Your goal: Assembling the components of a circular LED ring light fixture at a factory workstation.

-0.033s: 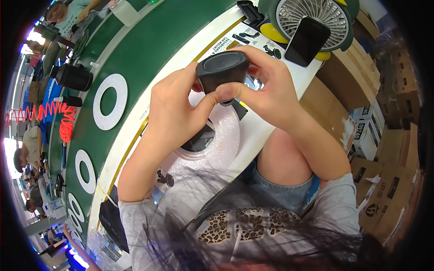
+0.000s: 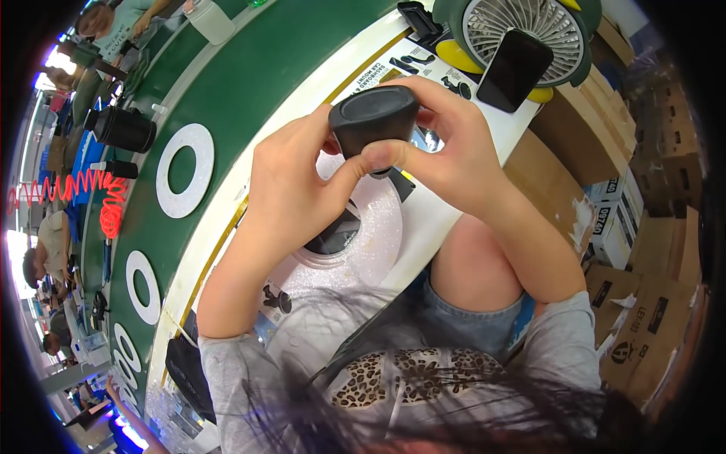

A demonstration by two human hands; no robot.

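Observation:
A black, oval-topped part (image 2: 370,125) with a smooth, rubbery-looking surface is held up between my two hands, above the white work surface. My left hand (image 2: 291,178) grips its left side, with the thumb pressed low on the front. My right hand (image 2: 454,155) is wrapped round the right side, its thumb meeting the left one beneath the oval top. The fingers behind the part are mostly hidden. Under my hands, a thick white foam ring (image 2: 386,234) lies with a dark item (image 2: 336,234) showing in its opening.
Beyond a yellow-edged strip runs a green belt (image 2: 249,68) bearing several flat white rings (image 2: 184,170). A fan (image 2: 522,23) with a phone (image 2: 514,69) against it stands at the far right. Cardboard boxes (image 2: 643,333) fill the right side. People work across the belt.

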